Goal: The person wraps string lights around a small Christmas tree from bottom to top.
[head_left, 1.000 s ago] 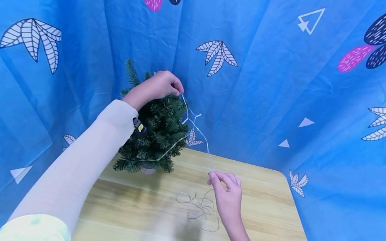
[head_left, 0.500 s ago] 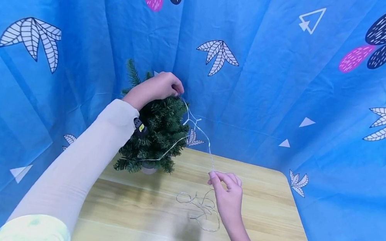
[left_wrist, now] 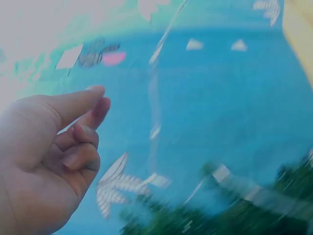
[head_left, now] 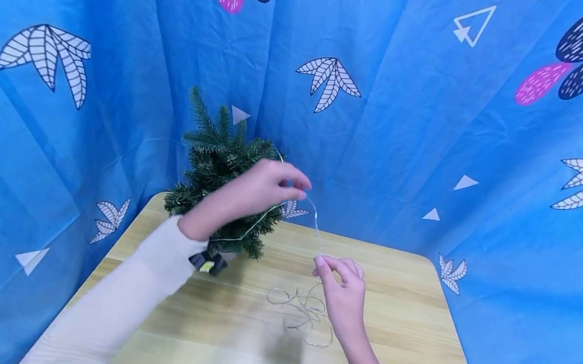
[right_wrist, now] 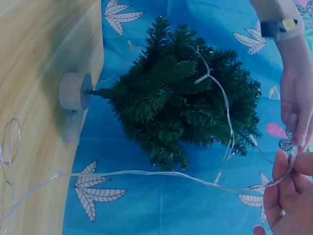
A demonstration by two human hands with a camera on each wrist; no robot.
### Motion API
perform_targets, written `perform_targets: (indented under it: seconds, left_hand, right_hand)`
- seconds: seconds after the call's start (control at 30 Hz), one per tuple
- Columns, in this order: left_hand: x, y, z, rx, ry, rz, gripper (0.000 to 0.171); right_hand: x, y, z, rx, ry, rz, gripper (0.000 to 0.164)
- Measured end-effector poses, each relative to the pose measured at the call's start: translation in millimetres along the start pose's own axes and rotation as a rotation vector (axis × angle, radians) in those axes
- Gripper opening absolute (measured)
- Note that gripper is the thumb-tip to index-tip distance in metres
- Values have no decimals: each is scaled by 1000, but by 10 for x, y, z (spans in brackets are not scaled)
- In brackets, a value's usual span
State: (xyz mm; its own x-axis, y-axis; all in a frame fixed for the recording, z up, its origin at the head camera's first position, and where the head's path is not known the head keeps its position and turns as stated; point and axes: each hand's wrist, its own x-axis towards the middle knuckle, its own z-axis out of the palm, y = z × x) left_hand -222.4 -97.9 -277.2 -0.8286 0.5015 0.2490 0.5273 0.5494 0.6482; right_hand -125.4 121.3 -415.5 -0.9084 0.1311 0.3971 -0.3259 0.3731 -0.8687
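A small green artificial Christmas tree (head_left: 216,145) stands at the back left of the table; in the right wrist view its round pale base (right_wrist: 76,91) shows. A thin clear string of fairy lights (head_left: 245,233) runs round the tree and over to my right hand (head_left: 346,290), which pinches it between thumb and forefinger. Past the tree's right side, my left hand (head_left: 264,188) hovers near that stretch of lights. In the left wrist view its thumb and forefinger hold nothing, and the blurred string passes beyond them. The rest of the string lies in loose loops below the right hand.
The light wooden table (head_left: 394,321) has a rounded far right corner. A blue patterned curtain (head_left: 380,132) surrounds it at the back and sides, close behind the tree.
My left hand has let go of the string at the tree's upper right and moved down and rightward, towards the right hand. The right hand stays put, still pinching the string.
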Motion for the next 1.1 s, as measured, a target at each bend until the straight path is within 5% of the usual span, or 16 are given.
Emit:
perform_targets:
  seconds: [0.23, 0.47, 0.77, 1.1]
  left_hand:
    - [-246, -48, 584, -57, 15, 82, 28]
    - [-271, -128, 876, -33, 62, 234, 26]
    - [-242, -220, 1015, -64, 82, 310, 20]
    - [-209, -335, 923, -24, 107, 355, 12]
  right_hand:
    - [-5, -6, 14, -7, 0, -41, 13]
    - [-8, 20, -11, -21, 6, -55, 12]
    - [-1, -3, -43, -20, 0, -47, 13]
    - [-26, -32, -69, -8, -1, -23, 15]
